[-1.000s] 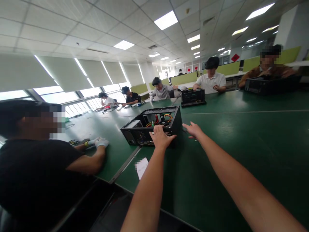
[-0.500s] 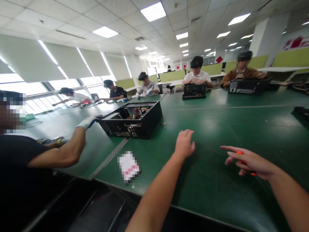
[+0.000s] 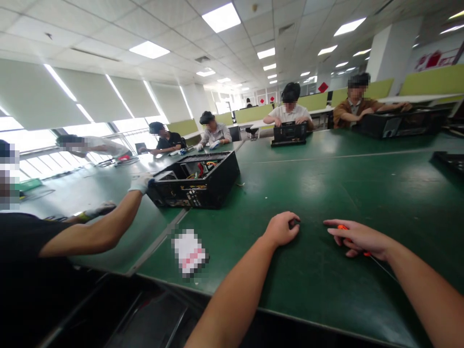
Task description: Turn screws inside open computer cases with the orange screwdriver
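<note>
My right hand point(image 3: 373, 240) is closed around a screwdriver point(image 3: 343, 233) with an orange handle, its index finger stretched out to the left. The thin shaft shows below the hand, pointing toward my forearm. My left hand point(image 3: 282, 229) is just above or on the green tabletop point(image 3: 308, 275), its fingers loosely curled and the thumb apart, with nothing visible in it. Forward and left of that hand stands an opened black computer case point(image 3: 226, 183), with coloured cables inside. A gloved hand point(image 3: 141, 182) of the co-worker at left touches the case's left end.
A blurred white and pink item point(image 3: 190, 253) lies near the table's front edge. Across the table, people work at a black case point(image 3: 289, 134) and a larger one point(image 3: 398, 123). Part of a dark panel point(image 3: 447, 164) is at the right edge. Other people sit farther left.
My left hand has lowered toward me and its fingers have curled more. My right hand has shifted slightly left, with the screwdriver shaft now showing. The co-worker's gloved hand has moved against the case.
</note>
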Action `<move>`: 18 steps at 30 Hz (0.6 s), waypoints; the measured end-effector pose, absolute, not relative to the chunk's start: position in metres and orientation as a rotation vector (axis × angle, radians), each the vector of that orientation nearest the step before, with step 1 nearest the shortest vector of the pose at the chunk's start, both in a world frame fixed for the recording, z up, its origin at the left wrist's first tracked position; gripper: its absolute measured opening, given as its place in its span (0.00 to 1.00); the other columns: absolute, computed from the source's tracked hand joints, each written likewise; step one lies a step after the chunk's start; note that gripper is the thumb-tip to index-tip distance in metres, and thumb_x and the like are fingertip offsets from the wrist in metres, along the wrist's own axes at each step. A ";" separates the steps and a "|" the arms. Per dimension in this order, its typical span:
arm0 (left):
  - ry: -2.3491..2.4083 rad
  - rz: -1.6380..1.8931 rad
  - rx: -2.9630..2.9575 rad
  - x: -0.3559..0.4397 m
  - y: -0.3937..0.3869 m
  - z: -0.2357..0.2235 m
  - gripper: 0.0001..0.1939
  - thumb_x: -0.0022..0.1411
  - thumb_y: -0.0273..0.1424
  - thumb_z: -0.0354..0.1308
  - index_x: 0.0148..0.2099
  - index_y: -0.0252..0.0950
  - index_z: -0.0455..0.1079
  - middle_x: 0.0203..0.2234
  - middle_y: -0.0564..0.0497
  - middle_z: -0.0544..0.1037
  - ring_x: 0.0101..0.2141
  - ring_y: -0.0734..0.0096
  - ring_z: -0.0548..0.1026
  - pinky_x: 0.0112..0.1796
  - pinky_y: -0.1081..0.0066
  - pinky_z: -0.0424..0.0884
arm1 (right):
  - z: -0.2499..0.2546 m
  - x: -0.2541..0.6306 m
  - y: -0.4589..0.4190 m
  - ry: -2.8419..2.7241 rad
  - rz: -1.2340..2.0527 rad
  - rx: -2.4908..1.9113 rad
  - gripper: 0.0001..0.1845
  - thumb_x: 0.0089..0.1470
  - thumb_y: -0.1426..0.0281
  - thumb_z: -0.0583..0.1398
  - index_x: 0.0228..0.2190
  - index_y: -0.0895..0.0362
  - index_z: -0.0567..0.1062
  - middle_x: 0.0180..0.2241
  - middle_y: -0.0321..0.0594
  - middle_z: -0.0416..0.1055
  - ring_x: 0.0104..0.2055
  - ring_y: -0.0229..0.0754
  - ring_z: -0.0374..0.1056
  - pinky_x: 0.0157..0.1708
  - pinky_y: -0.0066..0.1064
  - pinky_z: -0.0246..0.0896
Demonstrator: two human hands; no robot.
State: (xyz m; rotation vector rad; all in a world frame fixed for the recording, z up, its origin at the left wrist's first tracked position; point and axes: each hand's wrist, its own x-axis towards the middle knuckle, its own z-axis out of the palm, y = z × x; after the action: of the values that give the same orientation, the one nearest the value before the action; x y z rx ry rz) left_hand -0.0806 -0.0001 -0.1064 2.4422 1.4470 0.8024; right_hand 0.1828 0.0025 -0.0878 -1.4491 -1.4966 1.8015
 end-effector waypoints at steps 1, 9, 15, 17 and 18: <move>1.442 0.802 2.430 -0.080 0.000 -0.107 0.11 0.58 0.30 0.58 0.44 0.39 0.73 0.30 0.52 0.75 0.32 0.70 0.73 0.33 0.72 0.68 | -0.087 0.183 0.002 -1.496 1.803 -1.448 0.34 0.56 0.59 0.63 0.61 0.52 0.61 0.25 0.32 0.67 0.16 0.28 0.49 0.21 0.26 0.67; 1.431 0.794 2.343 -0.079 0.001 -0.104 0.11 0.57 0.29 0.58 0.43 0.38 0.75 0.30 0.53 0.75 0.31 0.70 0.72 0.34 0.72 0.67 | -0.090 0.184 0.004 -1.553 1.783 -1.439 0.36 0.54 0.58 0.64 0.61 0.53 0.61 0.25 0.33 0.67 0.18 0.29 0.51 0.20 0.24 0.66; 1.393 0.806 2.296 -0.079 0.003 -0.102 0.12 0.56 0.31 0.60 0.44 0.38 0.75 0.29 0.53 0.75 0.30 0.71 0.71 0.33 0.73 0.67 | -0.090 0.184 0.006 -1.573 1.764 -1.431 0.37 0.54 0.57 0.63 0.61 0.53 0.61 0.24 0.32 0.67 0.17 0.30 0.52 0.20 0.26 0.67; 1.370 0.815 2.281 -0.080 0.005 -0.101 0.12 0.56 0.31 0.60 0.44 0.38 0.75 0.29 0.53 0.74 0.28 0.72 0.70 0.31 0.73 0.67 | -0.089 0.183 0.006 -1.568 1.774 -1.411 0.38 0.53 0.57 0.64 0.61 0.53 0.61 0.24 0.32 0.67 0.17 0.29 0.51 0.19 0.26 0.68; 1.357 0.821 2.274 -0.080 0.007 -0.101 0.12 0.56 0.31 0.60 0.44 0.38 0.75 0.28 0.53 0.74 0.28 0.72 0.70 0.31 0.73 0.67 | -0.089 0.182 0.007 -1.566 1.777 -1.402 0.38 0.53 0.58 0.64 0.61 0.53 0.61 0.24 0.32 0.68 0.16 0.29 0.50 0.19 0.27 0.68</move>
State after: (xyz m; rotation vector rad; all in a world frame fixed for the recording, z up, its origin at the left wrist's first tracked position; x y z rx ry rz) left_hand -0.0797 0.0070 -0.1011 2.2740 1.3565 0.8211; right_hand 0.1820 0.0065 -0.0888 -1.4017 -1.5655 1.7770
